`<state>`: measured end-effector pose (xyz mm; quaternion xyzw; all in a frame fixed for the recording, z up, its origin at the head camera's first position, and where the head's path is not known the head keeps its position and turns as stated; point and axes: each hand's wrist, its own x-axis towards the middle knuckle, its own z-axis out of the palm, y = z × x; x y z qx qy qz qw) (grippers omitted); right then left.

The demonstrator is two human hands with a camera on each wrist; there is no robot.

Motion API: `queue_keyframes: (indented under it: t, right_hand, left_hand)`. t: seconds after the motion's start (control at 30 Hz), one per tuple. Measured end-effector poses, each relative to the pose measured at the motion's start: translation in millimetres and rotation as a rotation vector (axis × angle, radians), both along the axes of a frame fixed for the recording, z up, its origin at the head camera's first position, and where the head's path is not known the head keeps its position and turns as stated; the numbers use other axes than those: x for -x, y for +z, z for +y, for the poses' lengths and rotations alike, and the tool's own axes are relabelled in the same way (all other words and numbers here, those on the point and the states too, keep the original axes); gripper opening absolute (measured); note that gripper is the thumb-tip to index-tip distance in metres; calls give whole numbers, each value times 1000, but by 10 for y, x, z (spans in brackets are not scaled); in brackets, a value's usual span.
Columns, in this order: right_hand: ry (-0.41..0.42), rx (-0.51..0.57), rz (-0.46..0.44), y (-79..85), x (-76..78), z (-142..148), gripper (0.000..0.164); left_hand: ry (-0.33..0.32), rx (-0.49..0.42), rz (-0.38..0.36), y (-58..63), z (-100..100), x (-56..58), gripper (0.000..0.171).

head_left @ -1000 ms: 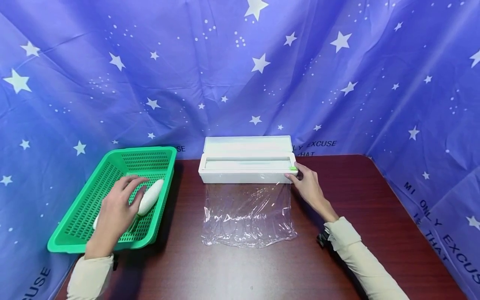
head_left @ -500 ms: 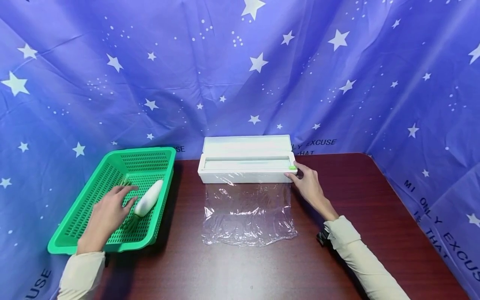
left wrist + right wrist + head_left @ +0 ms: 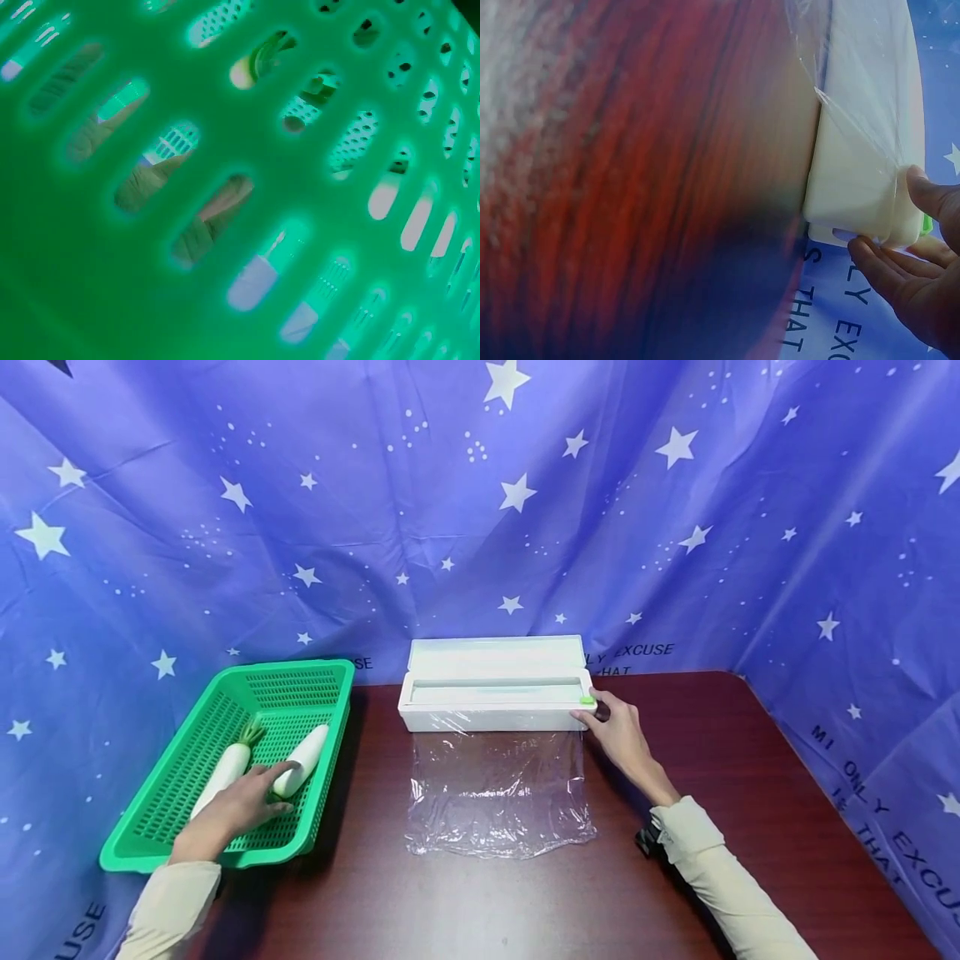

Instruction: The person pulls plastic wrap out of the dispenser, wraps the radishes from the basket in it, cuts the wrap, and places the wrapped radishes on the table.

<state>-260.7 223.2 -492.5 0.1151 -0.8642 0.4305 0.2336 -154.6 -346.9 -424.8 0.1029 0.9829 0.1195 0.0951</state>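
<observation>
Two white radishes lie in a green slotted basket (image 3: 127, 827): the left radish (image 3: 228, 767) with leafy stalks at its far end, the right radish (image 3: 309, 750) along the right wall. My left hand (image 3: 243, 797) reaches in between them, its index finger overlapping the right radish near its stalk end, thumb lower down. In the left wrist view, basket slots partly hide that hand (image 3: 150, 184). My right hand (image 3: 621, 735) grips the right end of a white cling film dispenser (image 3: 487, 720), thumb and fingers around its corner near a green slider (image 3: 587, 700).
A sheet of cling film (image 3: 498, 802) hangs out of the dispenser over the dark wooden table (image 3: 480, 910). The dispenser's lid (image 3: 497, 652) stands raised at the back. A blue star-patterned curtain (image 3: 450, 485) surrounds the table.
My left hand shifted left, then lower and back toward the right radish, uncovering the left radish. My right hand stays at the dispenser's end.
</observation>
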Motion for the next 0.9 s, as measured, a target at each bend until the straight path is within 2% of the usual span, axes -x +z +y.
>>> queue_keyframes:
  t: [0.17,0.23,0.4,0.6,0.7,0.83,0.9]
  right_hand:
    - [0,-5,-2,8,-2,14,51]
    - [10,2,-9,9,0,12,50]
    - [30,20,-31,5,7,15,51]
    - [21,4,-24,0,18,23,50]
    - [19,2,-6,-10,21,23,49]
    - [13,23,-3,-24,18,17,48]
    - [11,33,-14,-25,15,12,48]
  left_hand:
    - [-26,-11,29,-4,2,48,64]
    - [-30,-7,17,8,-9,52,65]
    - [-24,19,-75,87,-54,28,71]
    - [-27,56,-185,279,-100,58,74]
    - [-47,88,-114,371,-103,102,69]
    - [-67,86,118,404,-84,192,53]
    - [-64,63,197,394,-79,248,49]
